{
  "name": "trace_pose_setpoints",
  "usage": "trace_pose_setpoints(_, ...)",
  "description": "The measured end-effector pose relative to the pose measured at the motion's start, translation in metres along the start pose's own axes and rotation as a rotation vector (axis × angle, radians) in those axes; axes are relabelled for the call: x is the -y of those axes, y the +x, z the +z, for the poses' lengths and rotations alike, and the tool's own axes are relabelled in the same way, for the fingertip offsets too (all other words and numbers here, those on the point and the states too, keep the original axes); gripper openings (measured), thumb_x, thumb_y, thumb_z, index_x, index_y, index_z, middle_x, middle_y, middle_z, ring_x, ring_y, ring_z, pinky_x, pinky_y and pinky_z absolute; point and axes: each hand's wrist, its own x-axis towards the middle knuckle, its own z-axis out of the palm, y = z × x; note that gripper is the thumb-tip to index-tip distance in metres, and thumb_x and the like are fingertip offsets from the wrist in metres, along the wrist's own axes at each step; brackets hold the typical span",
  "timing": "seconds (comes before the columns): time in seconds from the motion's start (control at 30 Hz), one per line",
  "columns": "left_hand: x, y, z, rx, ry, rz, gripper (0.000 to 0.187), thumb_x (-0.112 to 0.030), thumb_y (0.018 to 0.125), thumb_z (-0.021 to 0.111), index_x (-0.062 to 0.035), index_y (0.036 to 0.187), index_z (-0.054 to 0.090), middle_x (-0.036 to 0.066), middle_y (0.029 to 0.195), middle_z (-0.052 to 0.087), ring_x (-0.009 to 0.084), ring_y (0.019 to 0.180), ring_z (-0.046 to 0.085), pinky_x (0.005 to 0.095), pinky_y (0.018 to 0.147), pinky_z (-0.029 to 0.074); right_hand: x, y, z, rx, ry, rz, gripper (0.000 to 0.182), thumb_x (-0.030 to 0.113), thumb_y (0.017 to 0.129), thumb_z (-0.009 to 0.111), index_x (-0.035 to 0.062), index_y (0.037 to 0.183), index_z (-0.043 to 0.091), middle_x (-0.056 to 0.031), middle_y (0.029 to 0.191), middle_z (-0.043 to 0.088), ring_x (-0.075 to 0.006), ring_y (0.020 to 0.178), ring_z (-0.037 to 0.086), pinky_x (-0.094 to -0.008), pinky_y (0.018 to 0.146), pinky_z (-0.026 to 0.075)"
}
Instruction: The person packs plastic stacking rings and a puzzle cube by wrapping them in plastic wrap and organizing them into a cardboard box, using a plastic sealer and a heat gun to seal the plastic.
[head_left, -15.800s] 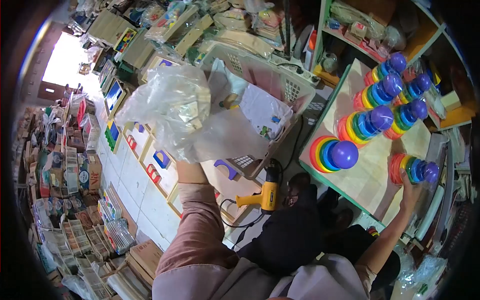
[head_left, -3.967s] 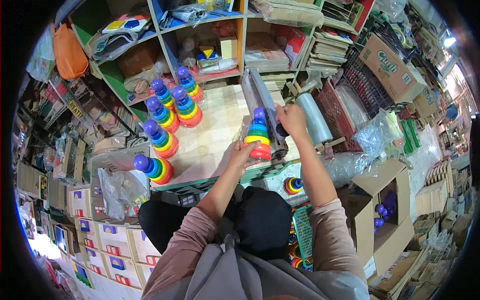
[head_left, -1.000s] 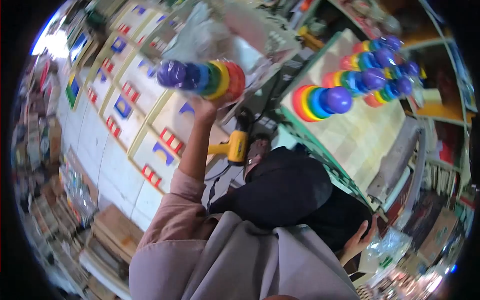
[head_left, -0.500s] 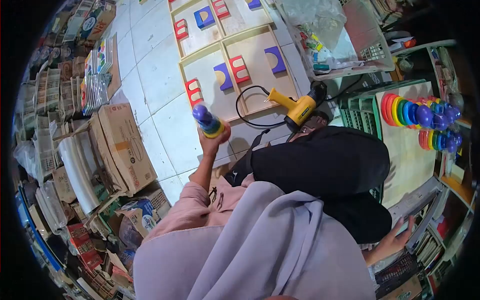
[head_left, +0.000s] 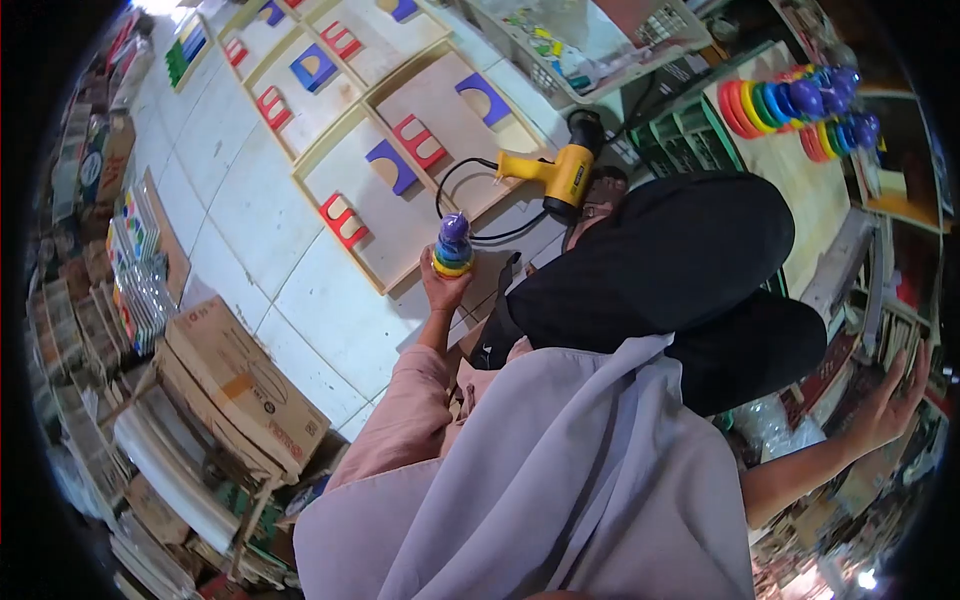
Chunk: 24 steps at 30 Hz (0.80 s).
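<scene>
Now, line by line:

Toy: small rainbow ring-stacker toy with a purple ball top (head_left: 452,245), held upright above the pale tiled floor (head_left: 240,210), near the yellow heat gun (head_left: 555,172).
Grip: left hand (head_left: 441,290) closed around the base of the stacker from below, fingers cupping the widest ring.
Other hand: right hand (head_left: 893,400) out at the far right, fingers spread apart, holding nothing, close to cluttered shelving.
Handling, judged: light and rigid, probably painted wood or plastic; glossy, so likely a little slippery; loose rings could slide off if tipped, unless wrapped, which cannot be told at this size.
Best hold, judged: at the broad bottom ring, kept upright, or pinched top and bottom together.
Nearby: wooden shape-puzzle boards with red and blue pieces (head_left: 400,150) flat on the floor beside the heat gun.
Further out: row of matching rainbow stackers (head_left: 800,100) on a light wooden tabletop (head_left: 815,200); brown cardboard box (head_left: 240,385) at lower left.
</scene>
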Motion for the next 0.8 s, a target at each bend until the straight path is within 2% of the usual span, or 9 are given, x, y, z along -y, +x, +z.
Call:
trace_pose_setpoints(0.13,0.023,-0.008,0.008,0.008,0.049,0.078,0.089,-0.025,0.053,0.08,-0.0046,0.126,0.034,0.015,0.114,0.047,0.0305,0.104,0.048,0.0372,0.092,0.037,0.003,-0.004,-0.018,-0.025,0.027,-0.056,0.031,0.006,0.09,0.051,-0.0062,0.119,0.049,-0.0135,0.124,0.05,-0.0202,0.113,0.048,-0.0312,0.095,0.04)
trace_pose_setpoints(0.2,0.021,-0.017,0.004,-0.114,0.42,0.13,0.085,-0.027,0.055,0.079,-0.0063,0.126,0.037,0.016,0.115,0.048,0.0331,0.105,0.046,0.0408,0.094,0.035,-0.005,-0.007,-0.025,-0.021,0.001,-0.07,0.031,0.005,0.091,0.051,-0.0065,0.119,0.048,-0.014,0.125,0.05,-0.0205,0.113,0.048,-0.0303,0.095,0.041)
trace_pose_setpoints(0.37,0.043,-0.016,-0.012,-0.022,0.23,0.306,0.08,-0.035,0.057,0.079,-0.007,0.123,0.044,0.017,0.116,0.05,0.0338,0.112,0.044,0.0418,0.098,0.031,-0.028,-0.023,-0.034,-0.06,-0.066,-0.055,0.029,0.005,0.089,0.053,-0.0071,0.115,0.051,-0.0151,0.123,0.051,-0.0214,0.113,0.048,-0.031,0.095,0.04)
trace_pose_setpoints(0.43,0.029,-0.015,-0.015,0.129,0.413,0.036,0.081,-0.04,0.058,0.08,-0.0029,0.121,0.044,0.016,0.118,0.049,0.0316,0.115,0.044,0.0395,0.098,0.034,-0.033,-0.029,-0.042,-0.058,-0.343,-0.078,0.027,0.004,0.087,0.055,-0.0016,0.113,0.056,-0.0142,0.121,0.053,-0.0213,0.113,0.049,-0.0319,0.096,0.038)
trace_pose_setpoints(0.47,0.01,-0.018,-0.024,0.173,0.23,0.021,0.088,-0.041,0.058,0.081,-0.0023,0.125,0.04,0.016,0.116,0.051,0.031,0.113,0.047,0.0377,0.098,0.034,-0.033,-0.034,-0.039,-0.107,-0.188,0.008,0.025,0.005,0.086,0.057,0.0005,0.11,0.058,-0.0119,0.12,0.054,-0.0208,0.113,0.048,-0.0323,0.097,0.036)
trace_pose_setpoints(0.5,0.082,-0.011,-0.023,0.089,0.173,0.157,0.093,-0.041,0.057,0.081,-0.0011,0.128,0.037,0.016,0.116,0.051,0.0311,0.112,0.048,0.0373,0.098,0.035,-0.038,-0.039,-0.041,-0.14,-0.111,0.077,0.026,0.007,0.083,0.06,0.0017,0.109,0.059,-0.0116,0.119,0.055,-0.0222,0.115,0.047,-0.0331,0.097,0.035)
trace_pose_setpoints(0.53,0.088,-0.011,-0.036,0.061,0.141,0.436,0.077,-0.029,0.064,0.077,-0.0056,0.128,0.041,0.014,0.118,0.052,0.0244,0.108,0.052,0.0392,0.094,0.04,-0.036,-0.041,-0.049,-0.125,-0.281,0.044,0.028,0.008,0.081,0.062,0.0025,0.108,0.06,-0.0115,0.119,0.055,-0.0239,0.115,0.047,-0.034,0.097,0.035)
trace_pose_setpoints(0.6,0.073,-0.007,-0.05,0.132,0.021,0.237,0.058,-0.02,0.073,0.068,-0.0032,0.123,0.045,0.017,0.113,0.054,0.0246,0.105,0.053,0.0409,0.091,0.042,-0.052,-0.054,-0.059,-0.189,-0.288,0.083,0.028,0.008,0.079,0.064,0.0035,0.107,0.061,-0.011,0.119,0.055,-0.0245,0.113,0.049,-0.0343,0.096,0.035)
trace_pose_setpoints(0.8,-0.044,0.105,-0.175,0.446,0.644,-0.055,0.032,-0.015,0.071,0.067,0.0004,0.096,0.058,0.02,0.099,0.06,0.0252,0.09,0.058,0.0385,0.079,0.045,-0.104,-0.122,-0.081,-0.342,-0.301,0.366,0.027,0.008,0.077,0.065,0.0023,0.103,0.061,-0.0128,0.117,0.055,-0.0277,0.109,0.051,-0.0368,0.093,0.038)
